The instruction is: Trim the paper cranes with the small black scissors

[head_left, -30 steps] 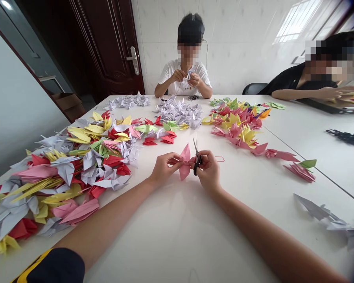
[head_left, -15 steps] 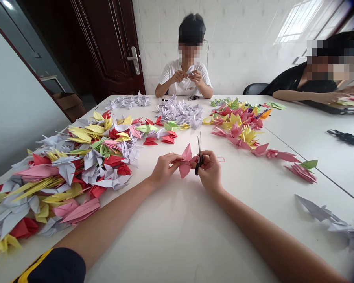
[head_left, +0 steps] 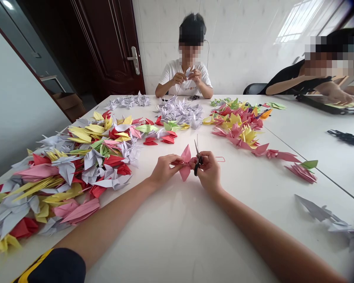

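- Found left hand (head_left: pixel 165 169) closed in a pinch, thumb and fingertips gripping the left side of a pink paper crane (head_left: pixel 185 168).
- Found right hand (head_left: pixel 209 173) closed round the dark handles of a small pair of scissors (head_left: pixel 196 157). Blades pointing up and away, right at the crane's right edge; cannot tell whether apart or together.
- Located the crane between both hands, held just above the white table (head_left: pixel 177 236) near its middle, one pointed wing up, one down.
- Noted a thin pink string loop (head_left: pixel 220 159) lying on the table just beside the right hand, on its far side.
- Noted a large mixed heap of folded cranes (head_left: pixel 70 165) in grey, red, yellow, pink and green along the left of the table, near the left forearm.
- Noted a pile of white cranes (head_left: pixel 179 112) further back at centre, and a pink, yellow and green pile (head_left: pixel 238 125) to its right.
- Noted a row of pink cranes (head_left: pixel 280 156) trailing from that pile toward the right, well apart from the right hand.
- Noted grey cranes (head_left: pixel 327 218) near the right table edge.
- Seen opposite: a person in a white shirt (head_left: pixel 188 78), both hands raised at chest height on a small pale piece.
- Seen far right: a second person in a dark top (head_left: pixel 295 78), one arm stretched forward; detail too blurred to report.
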Demonstrator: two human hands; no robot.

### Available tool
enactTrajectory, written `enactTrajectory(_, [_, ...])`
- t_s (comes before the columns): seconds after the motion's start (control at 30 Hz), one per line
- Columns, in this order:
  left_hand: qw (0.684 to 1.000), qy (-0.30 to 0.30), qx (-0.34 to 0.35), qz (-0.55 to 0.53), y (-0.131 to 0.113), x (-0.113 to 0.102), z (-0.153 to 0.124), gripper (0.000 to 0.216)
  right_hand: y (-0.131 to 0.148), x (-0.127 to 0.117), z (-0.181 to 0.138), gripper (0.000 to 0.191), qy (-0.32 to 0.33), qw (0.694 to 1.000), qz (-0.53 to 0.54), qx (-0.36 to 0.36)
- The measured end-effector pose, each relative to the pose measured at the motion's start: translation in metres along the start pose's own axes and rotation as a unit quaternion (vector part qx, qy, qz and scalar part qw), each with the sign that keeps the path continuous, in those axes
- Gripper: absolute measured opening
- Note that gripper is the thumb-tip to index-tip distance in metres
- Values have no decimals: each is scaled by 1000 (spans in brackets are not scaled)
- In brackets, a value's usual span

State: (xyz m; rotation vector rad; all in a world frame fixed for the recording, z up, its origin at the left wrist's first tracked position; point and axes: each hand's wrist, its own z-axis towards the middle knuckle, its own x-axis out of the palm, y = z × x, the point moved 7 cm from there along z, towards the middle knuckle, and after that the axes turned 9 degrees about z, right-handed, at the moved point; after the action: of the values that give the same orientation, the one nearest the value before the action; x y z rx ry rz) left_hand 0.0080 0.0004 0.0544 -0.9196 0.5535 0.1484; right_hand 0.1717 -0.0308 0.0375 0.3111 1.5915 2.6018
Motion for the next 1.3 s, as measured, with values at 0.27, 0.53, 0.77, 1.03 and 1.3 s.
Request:
enactTrajectory(0.27, [999, 19, -7, 43, -1, 1, 0, 30, -1, 0, 0, 25, 6, 1000, -8, -6])
enactTrajectory(0.53, [999, -9, 2, 45, -2, 1, -1, 28, 1, 2, -1, 23, 6, 1000, -17, -15])
enactTrajectory(0.77, [997, -32, 29, 59, -4, -3, -2, 28, 3, 5, -2, 23, 20, 999, -25, -25])
enactTrajectory(1.03, [995, -44, 36, 79, -2, -6, -3, 23, 2, 6, -3, 21, 32, 999, -25, -28])
enactTrajectory(1.3, [994, -32, 41, 100, -5, -6, -4, 23, 1, 7, -3, 22, 36, 998, -35, -42])
